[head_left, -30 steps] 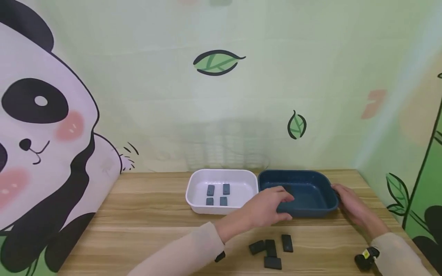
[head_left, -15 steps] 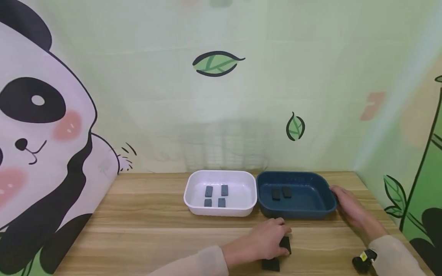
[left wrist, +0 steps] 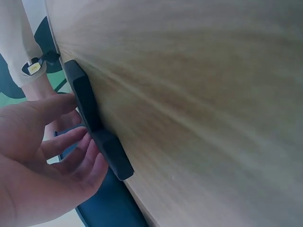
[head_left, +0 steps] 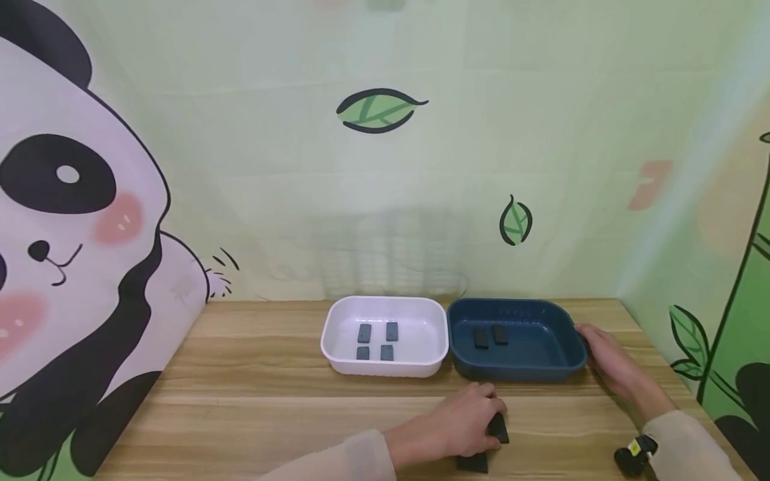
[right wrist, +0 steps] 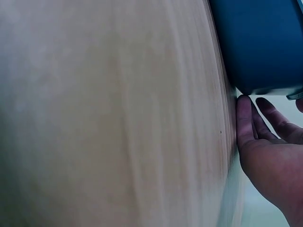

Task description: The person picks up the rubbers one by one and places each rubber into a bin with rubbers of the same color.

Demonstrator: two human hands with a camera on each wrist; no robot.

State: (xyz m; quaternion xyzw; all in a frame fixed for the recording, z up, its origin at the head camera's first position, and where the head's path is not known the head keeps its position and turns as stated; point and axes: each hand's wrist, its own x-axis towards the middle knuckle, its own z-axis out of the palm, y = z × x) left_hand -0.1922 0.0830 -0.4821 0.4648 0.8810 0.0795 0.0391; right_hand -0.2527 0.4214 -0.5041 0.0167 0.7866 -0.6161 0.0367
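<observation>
Left hand (head_left: 463,421): lowered, thumb and bent fingers at a dark tile (head_left: 498,431) on the wooden table (head_left: 271,414); whether closed tight on it, cannot be told. Second dark tile (head_left: 474,462): flat on the table, nearer the person, partly hidden by the left hand. Right hand (head_left: 610,361): touching the right end of the navy tray (head_left: 523,373); whether gripping or merely resting there, cannot be told. Navy tray: upright, beyond the left hand; pair of dark tiles (head_left: 481,339) inside, side by side, left half. White tray (head_left: 385,369): just left of the navy one; four blue-grey tiles (head_left: 392,331) within, two rows of two. Backdrop (head_left: 271,167): pale green, printed panda at left, outlined leaves
</observation>
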